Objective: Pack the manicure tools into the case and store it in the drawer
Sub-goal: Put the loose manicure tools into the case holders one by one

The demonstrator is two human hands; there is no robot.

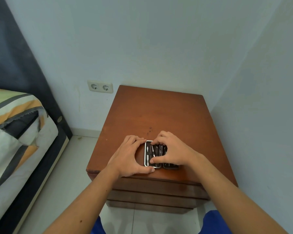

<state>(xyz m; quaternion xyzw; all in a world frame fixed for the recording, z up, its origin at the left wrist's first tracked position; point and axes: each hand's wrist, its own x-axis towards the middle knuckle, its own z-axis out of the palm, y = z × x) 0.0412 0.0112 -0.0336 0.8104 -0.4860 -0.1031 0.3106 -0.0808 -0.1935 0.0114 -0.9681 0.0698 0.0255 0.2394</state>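
Observation:
A small black manicure case (152, 155) with a silver rim lies open flat near the front edge of a brown wooden nightstand (159, 115). Several metal tools sit in its left half; the right half is mostly hidden. My left hand (129, 157) cups the case's left side, fingers at the top corner and thumb at the bottom edge. Over the right half rests my right hand (171, 152), with fingertips pressing on the tools in the middle. The closed drawer fronts (159, 188) stack below the top.
A bed with a striped cover (15, 125) and dark headboard stands to the left. A double wall socket (100, 86) is behind the nightstand. Pale walls close in at the back and right. Tiled floor (61, 191) runs between bed and nightstand.

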